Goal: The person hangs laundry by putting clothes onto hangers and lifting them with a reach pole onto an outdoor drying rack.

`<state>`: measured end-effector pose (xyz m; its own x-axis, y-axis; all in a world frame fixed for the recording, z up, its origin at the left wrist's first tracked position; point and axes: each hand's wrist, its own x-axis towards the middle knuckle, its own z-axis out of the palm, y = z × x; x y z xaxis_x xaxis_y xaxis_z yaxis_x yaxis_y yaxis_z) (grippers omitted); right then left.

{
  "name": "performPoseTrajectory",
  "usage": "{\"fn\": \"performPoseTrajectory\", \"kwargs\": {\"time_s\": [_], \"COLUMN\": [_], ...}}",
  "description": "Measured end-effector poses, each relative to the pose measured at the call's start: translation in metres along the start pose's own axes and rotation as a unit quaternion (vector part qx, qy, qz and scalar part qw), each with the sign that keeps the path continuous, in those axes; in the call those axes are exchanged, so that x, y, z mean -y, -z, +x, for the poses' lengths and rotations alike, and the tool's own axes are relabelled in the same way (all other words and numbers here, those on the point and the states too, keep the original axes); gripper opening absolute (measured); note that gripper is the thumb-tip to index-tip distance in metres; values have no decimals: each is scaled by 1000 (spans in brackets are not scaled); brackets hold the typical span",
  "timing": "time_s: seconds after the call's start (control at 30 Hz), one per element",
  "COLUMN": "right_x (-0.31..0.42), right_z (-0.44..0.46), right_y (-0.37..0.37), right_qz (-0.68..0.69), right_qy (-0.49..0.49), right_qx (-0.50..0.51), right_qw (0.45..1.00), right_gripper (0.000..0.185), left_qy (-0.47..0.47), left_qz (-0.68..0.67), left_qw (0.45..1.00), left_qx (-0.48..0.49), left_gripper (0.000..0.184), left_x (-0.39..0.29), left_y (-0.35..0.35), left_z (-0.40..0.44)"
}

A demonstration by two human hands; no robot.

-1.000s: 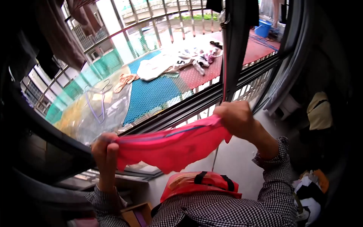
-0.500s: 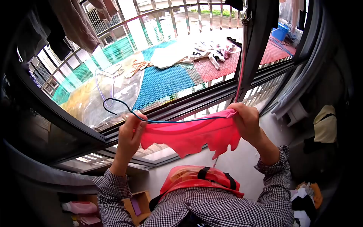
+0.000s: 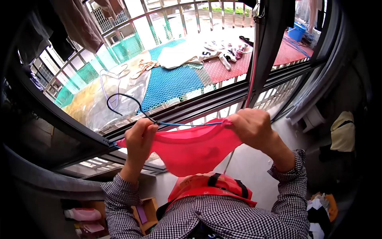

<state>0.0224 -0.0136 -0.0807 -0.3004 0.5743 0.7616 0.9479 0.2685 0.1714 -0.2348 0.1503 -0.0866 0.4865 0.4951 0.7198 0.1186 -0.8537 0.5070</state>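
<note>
A bright pink garment [image 3: 195, 147], which looks like underpants, is stretched along a thin dark-blue clothes hanger [image 3: 179, 124] in front of the window. My left hand [image 3: 139, 141] is closed around the hanger beside its hook, with pink cloth under the fingers. One end of the hanger and a bit of pink cloth stick out left of that hand. At the other side, my right hand [image 3: 252, 129] grips the gathered edge of the garment over the hanger's right end. The fingertips there are partly hidden. The cloth sags in a rounded shape between both hands.
Beyond the dark window frame [image 3: 199, 99], laundry [image 3: 179, 55] lies on blue and red mesh mats [image 3: 171, 87], near a purple hanger [image 3: 105, 89]. Clothes [image 3: 77, 24] hang upper left. A pole [image 3: 252, 71] stands upright. Bottles [image 3: 83, 214] and a clothes pile [image 3: 320, 213] flank me below.
The garment's lower edge has dropped and smoothed into a rounded sag. My right hand has shifted slightly left, and the hanger's left end with pink cloth now shows past my left hand.
</note>
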Motion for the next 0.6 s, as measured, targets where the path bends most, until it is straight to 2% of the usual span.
{"fn": "performPoseTrajectory", "kwargs": {"time_s": [0.07,0.13,0.4,0.5,0.6], "right_x": [-4,-4,4,0,-7], "right_z": [1,-1,5,1,-10], "right_y": [10,17,17,23,19], "right_qz": [10,5,-28,-32,-26], "right_qy": [-12,-19,18,17,8], "right_qx": [-18,-13,-25,-9,-31], "right_qw": [1000,1000,999,999,999], "right_gripper": [17,18,20,20,21], "left_qy": [-81,16,43,183,226], "left_qz": [71,81,41,-7,-68], "left_qw": [994,996,997,977,950], "left_qx": [-9,-45,-54,-106,-207], "left_gripper": [16,30,45,52,54], "left_x": [31,62,116,127,126], "left_y": [10,23,21,21,16], "left_z": [-6,-20,-53,-71,-79]}}
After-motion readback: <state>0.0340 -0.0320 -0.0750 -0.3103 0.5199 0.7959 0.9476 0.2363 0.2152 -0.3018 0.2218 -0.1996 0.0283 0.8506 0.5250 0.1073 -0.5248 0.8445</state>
